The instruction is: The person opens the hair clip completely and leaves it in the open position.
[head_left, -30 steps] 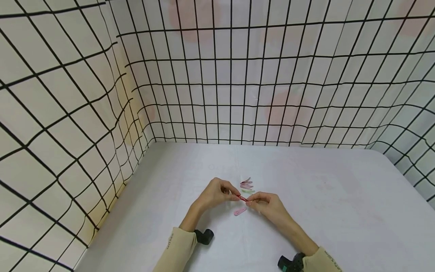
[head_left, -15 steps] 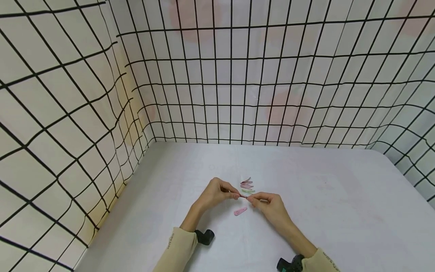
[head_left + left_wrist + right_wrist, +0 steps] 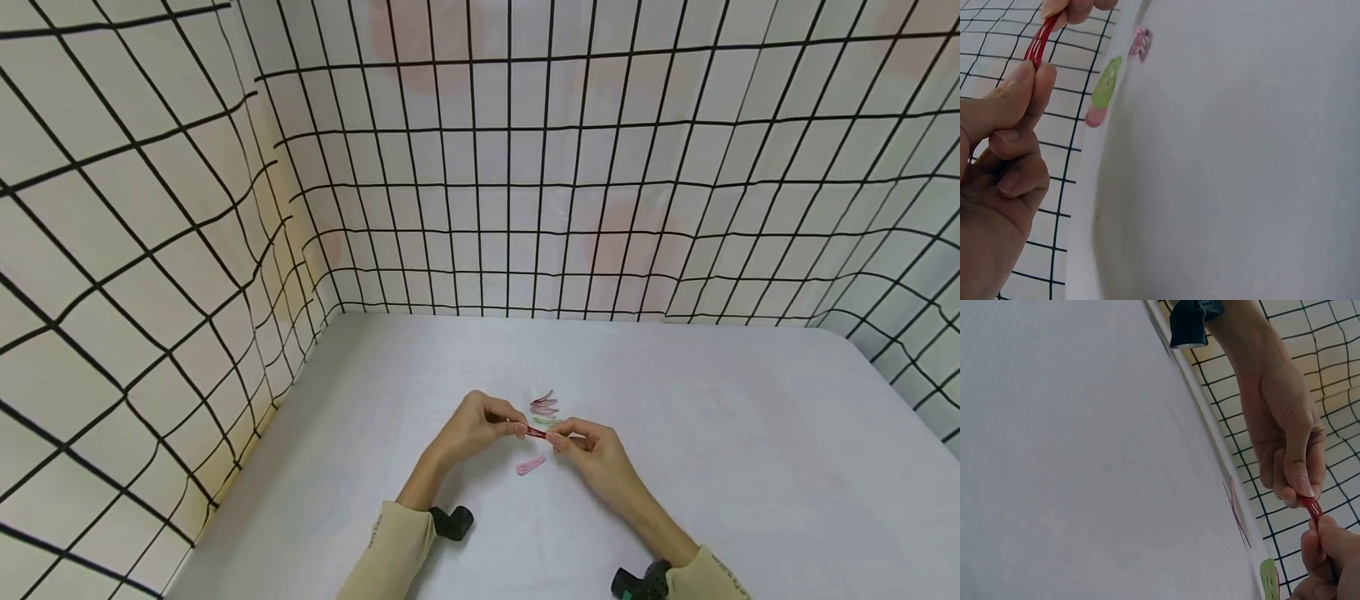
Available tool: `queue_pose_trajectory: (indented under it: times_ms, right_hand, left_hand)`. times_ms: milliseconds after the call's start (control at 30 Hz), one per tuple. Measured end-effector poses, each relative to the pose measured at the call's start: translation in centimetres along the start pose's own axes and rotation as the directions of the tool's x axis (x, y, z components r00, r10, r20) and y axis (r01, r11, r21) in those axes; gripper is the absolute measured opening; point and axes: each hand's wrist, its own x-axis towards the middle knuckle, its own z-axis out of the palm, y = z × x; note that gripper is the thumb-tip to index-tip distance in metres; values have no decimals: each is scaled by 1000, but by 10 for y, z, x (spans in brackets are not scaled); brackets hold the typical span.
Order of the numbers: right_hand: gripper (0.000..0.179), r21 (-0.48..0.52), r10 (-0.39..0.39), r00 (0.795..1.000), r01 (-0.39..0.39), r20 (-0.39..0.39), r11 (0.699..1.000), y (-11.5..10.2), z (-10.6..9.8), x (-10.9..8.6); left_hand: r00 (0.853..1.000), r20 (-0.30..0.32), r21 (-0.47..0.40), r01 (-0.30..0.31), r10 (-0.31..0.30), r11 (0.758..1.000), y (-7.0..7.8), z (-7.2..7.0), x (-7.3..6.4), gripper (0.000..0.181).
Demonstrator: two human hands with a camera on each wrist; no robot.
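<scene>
Between my two hands a red snap hair clip point(image 3: 536, 432) is held above the white table. My left hand point(image 3: 478, 427) pinches one end with thumb and forefinger. The other end is pinched by my right hand point(image 3: 596, 454). In the left wrist view the slotted body of the red hair clip point(image 3: 1037, 41) spans the two sets of fingertips; its ends are hidden under them. A pink hair clip point(image 3: 531, 465) lies on the table just below the hands. Behind them are a green hair clip point(image 3: 546, 420) and several pinkish clips point(image 3: 544, 407) in a small row.
A white cloth covers the table point(image 3: 750, 467). Black wire mesh point(image 3: 510, 183) with white sheeting behind it stands along the back and sides. Each wrist wears a black camera point(image 3: 452, 522), close to the tabletop.
The red hair clip has turned in the fingers, from edge-on half a second ago to showing its slotted face. The right hand has shifted slightly; the clips on the table lie as before.
</scene>
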Motion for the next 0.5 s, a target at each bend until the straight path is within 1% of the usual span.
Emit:
queue_pose_trajectory:
  times_ms: [100, 300, 500]
  right_hand:
    - [17, -13, 6, 1000, -6, -9, 1000, 1, 0, 0]
    - [20, -16, 27, 1000, -27, -11, 1000, 1, 0, 0]
    - [18, -61, 37, 998, -40, -45, 997, 1, 0, -1]
  left_hand:
    - [1000, -16, 4, -2, 2, 1000, -1, -1, 0, 6]
    - [1000, -19, -25, -16, 15, 1000, -4, -1, 1, 7]
    - [1000, -23, -28, -21, 20, 999, -5, -1, 1, 7]
